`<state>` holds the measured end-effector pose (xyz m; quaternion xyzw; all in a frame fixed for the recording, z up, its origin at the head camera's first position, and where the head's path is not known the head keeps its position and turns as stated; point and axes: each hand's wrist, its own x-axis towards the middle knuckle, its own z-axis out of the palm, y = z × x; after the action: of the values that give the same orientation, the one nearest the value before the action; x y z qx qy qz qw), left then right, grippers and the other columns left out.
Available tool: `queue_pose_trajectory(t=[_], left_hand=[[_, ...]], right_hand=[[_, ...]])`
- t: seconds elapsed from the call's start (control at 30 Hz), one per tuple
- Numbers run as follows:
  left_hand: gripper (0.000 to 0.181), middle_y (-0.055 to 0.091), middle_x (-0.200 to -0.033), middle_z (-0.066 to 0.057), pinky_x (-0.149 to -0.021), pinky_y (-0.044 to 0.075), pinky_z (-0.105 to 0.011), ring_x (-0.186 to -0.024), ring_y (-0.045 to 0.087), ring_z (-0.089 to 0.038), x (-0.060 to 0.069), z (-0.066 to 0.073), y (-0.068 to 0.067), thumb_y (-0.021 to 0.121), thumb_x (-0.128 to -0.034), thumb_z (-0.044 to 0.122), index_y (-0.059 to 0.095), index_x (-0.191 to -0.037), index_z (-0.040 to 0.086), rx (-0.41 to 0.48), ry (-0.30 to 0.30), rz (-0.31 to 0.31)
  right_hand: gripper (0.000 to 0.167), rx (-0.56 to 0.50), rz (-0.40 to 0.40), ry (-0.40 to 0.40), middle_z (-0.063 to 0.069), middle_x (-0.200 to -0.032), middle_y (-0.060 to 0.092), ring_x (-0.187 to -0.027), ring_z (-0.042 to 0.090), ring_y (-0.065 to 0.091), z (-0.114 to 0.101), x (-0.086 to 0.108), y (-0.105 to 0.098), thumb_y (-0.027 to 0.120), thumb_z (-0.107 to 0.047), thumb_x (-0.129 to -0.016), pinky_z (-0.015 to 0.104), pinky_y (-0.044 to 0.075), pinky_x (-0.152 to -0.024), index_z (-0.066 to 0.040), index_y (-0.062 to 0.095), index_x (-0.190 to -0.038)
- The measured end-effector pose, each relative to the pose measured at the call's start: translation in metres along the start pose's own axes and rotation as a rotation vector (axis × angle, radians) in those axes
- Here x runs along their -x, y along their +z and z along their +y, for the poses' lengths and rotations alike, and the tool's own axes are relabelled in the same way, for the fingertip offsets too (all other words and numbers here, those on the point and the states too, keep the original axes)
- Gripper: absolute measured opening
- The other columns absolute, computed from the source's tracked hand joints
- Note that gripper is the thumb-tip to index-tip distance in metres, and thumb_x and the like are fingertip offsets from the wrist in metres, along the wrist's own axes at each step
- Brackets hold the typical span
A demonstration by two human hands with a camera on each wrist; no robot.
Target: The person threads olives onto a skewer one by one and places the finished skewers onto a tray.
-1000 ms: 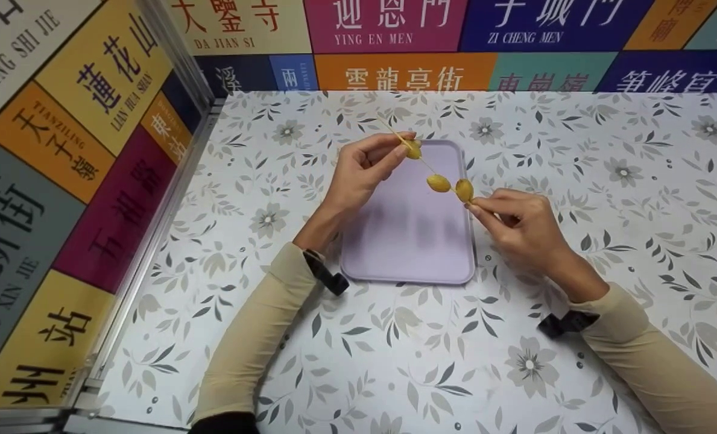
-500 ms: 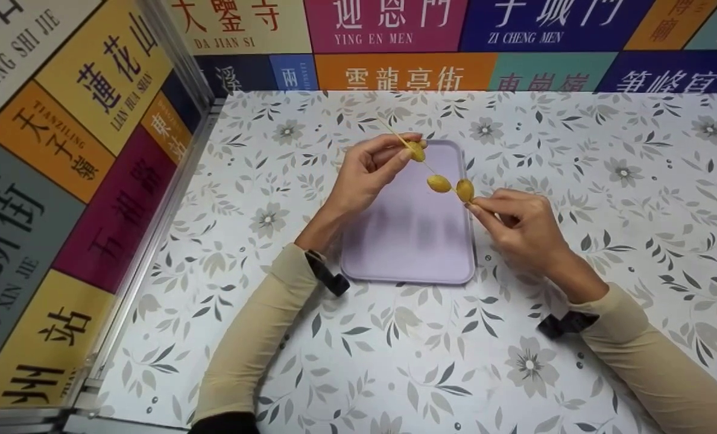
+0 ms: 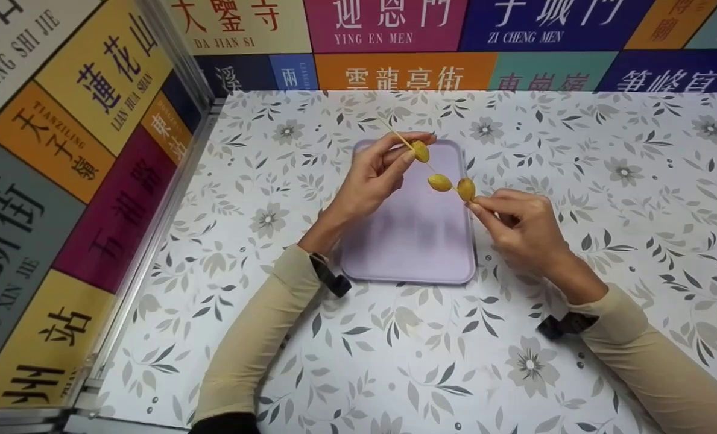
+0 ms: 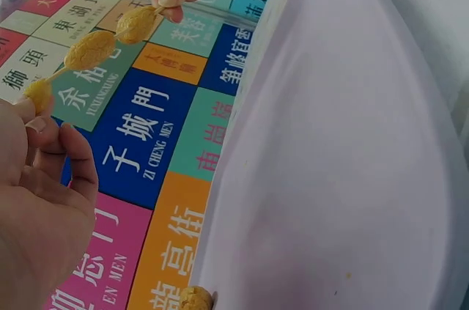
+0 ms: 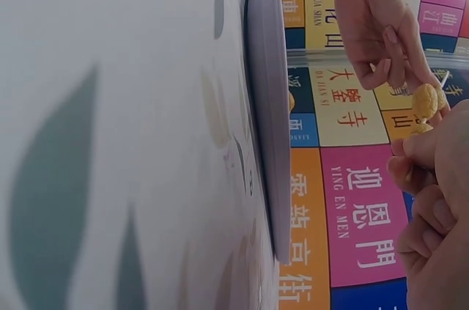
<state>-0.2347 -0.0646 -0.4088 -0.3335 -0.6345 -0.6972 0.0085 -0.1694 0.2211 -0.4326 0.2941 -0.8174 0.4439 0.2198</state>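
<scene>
Skewer: the stick [image 3: 398, 134] is held aslant above the tray [image 3: 412, 262], its far-left end left bare.
Yellow pieces: three are threaded, the far-left piece [image 3: 420, 151] separated from the middle piece [image 3: 439, 182] and the near-right piece [image 3: 466, 189].
Left hand [image 3: 373, 176]: the far-left piece is pinched by thumb and fingers.
Right hand [image 3: 526, 228]: the stick's near-right end is pinched.
Tray corner: a fourth piece [image 4: 196, 300] is seen at far left.
</scene>
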Motion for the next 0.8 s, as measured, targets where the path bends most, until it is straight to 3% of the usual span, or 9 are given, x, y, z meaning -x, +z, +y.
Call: queue_pose_trajectory(t=[0.2,0.4,0.57,0.7,0.8], left_hand=[[0.039,0.071,-0.146,-0.005,-0.053,0.043,-0.026,-0.059,0.046,-0.015,-0.0004,0.0024,0.0008,0.054,-0.1144,0.014,0.062,-0.152,0.007,-0.051,-0.003,-0.018],[0.036,0.072,-0.146,-0.001,-0.056,0.042,-0.026,-0.06,0.042,-0.017,-0.0023,0.0052,-0.0033,0.059,-0.1132,0.016,0.067,-0.148,0.012,-0.025,-0.047,-0.029],[0.036,0.077,-0.136,-0.006,-0.056,0.04,-0.025,-0.065,0.053,-0.015,-0.0002,0.0041,-0.0028,0.064,-0.1098,0.011,0.068,-0.145,0.008,-0.005,-0.047,0.028],[0.033,0.079,-0.129,-0.012,-0.058,0.039,-0.023,-0.093,0.077,-0.014,0.0017,0.0012,0.0003,0.068,-0.107,0.008,0.07,-0.139,0.003,0.04,-0.072,0.078],[0.029,0.079,-0.129,-0.014,-0.058,0.035,-0.023,-0.113,0.079,-0.018,0.0018,-0.0005,0.0019,0.069,-0.106,0.007,0.071,-0.135,0.002,0.072,-0.084,0.081]], right_hand=[[0.02,0.016,0.01,0.015,-0.001,-0.064,0.059,-0.055,0.003,0.042,-0.0008,0.0009,-0.0022,0.081,0.005,-0.093,0.016,0.03,-0.05,-0.003,0.085,-0.111],[0.022,0.0,0.008,0.002,-0.004,-0.065,0.059,-0.054,0.003,0.042,-0.0029,-0.001,-0.0033,0.081,0.003,-0.094,0.016,0.031,-0.049,-0.007,0.086,-0.113],[0.022,-0.022,0.011,-0.017,-0.003,-0.066,0.06,-0.054,0.003,0.042,-0.0047,-0.0032,-0.0025,0.081,0.002,-0.094,0.016,0.031,-0.048,-0.008,0.086,-0.113],[0.022,-0.018,0.032,-0.03,-0.004,-0.064,0.057,-0.053,0.003,0.04,-0.0045,-0.0032,-0.002,0.082,0.002,-0.093,0.016,0.029,-0.048,-0.009,0.086,-0.111],[0.021,-0.012,0.052,-0.038,-0.005,-0.063,0.056,-0.053,0.002,0.038,-0.0038,-0.0025,-0.0018,0.083,0.003,-0.092,0.016,0.027,-0.048,-0.009,0.087,-0.109]])
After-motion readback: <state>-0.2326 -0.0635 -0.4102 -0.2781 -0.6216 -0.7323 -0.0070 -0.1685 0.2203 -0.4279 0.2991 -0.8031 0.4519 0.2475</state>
